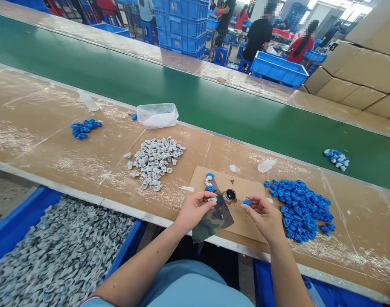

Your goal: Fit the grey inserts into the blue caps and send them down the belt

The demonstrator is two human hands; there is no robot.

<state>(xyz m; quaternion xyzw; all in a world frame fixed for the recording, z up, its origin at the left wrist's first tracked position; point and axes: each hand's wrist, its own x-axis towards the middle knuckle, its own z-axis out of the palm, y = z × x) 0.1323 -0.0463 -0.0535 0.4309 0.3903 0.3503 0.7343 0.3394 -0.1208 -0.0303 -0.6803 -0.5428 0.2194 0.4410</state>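
Between thumb and fingers, my left hand (197,209) pinches a small grey piece (212,199) above a camouflage cloth (208,224). My right hand (262,213) pinches a small blue piece (247,202). A small round pot of dark liquid (229,195) stands between the hands on a cardboard sheet (246,228). Beyond my left hand, a few blue and white pieces (210,181) lie at the cloth's top. A heap of grey pieces (158,160) is on the table to the left, and a heap of blue pieces (304,209) is to the right.
A green conveyor belt (195,94) runs behind the table, carrying a few blue and white pieces (337,159). A clear plastic box (158,116) sits by its edge. A blue bin (31,202) full of grey pieces is at lower left. Several people work beyond the belt.
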